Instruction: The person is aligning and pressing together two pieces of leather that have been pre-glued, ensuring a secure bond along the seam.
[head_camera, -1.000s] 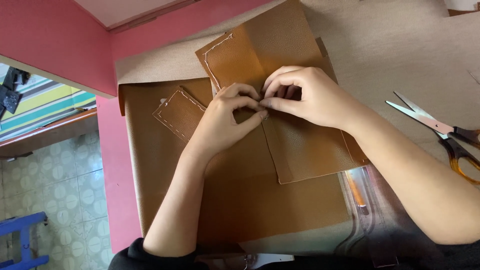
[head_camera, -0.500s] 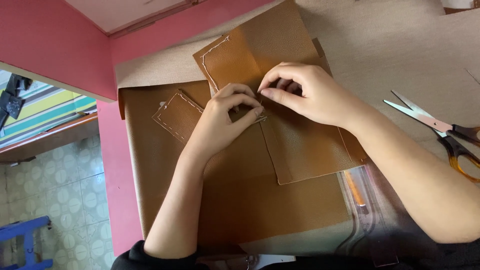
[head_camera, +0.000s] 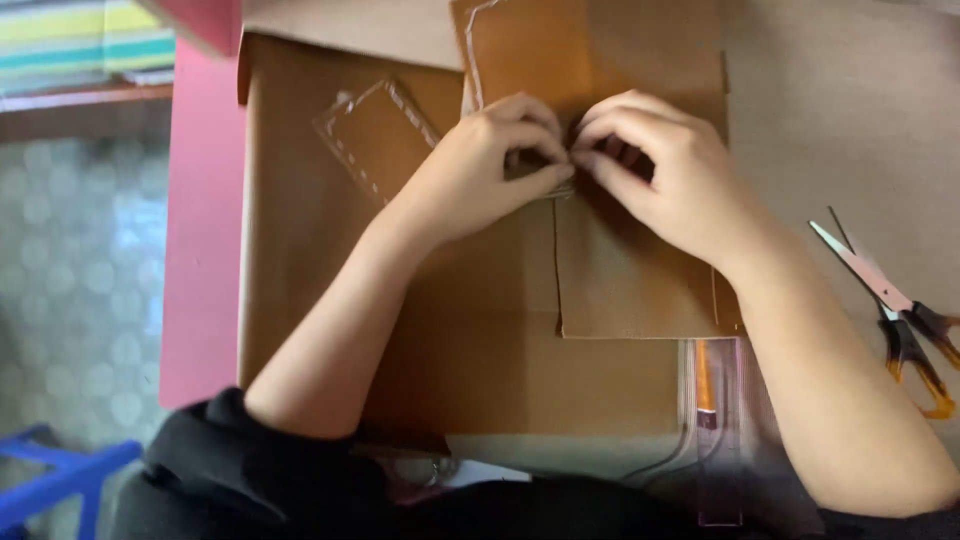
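Head view. We noted a tan-brown leather panel with a pale stitched edge (head_camera: 600, 150) lying flat on a larger sheet of brown leather (head_camera: 470, 340), which in turn covered part of the pink worktop (head_camera: 200, 250). The panel's long axis ran away from us, toward the top of the frame; its near edge lay closer to us than the fingers.

Both hands met over the panel's left edge, at about the same distance from that spot. The left hand (head_camera: 480, 170) came in from the left, the right hand (head_camera: 665, 170) from the right, fingertips almost touching. The fingers of each were curled in tight and narrow, pinching at one small point on the panel's edge; something thin seemed nipped there, but it was too small for us to tell what. The work point thus sat directly beneath the fingertips, not off to either side.

Just left of the left hand lay a small brown leather rectangle with white stitching round its border (head_camera: 375, 135), untouched. Well apart to the right, orange-handled scissors (head_camera: 895, 300) lay on the pale cloth-covered surface (head_camera: 840, 110).
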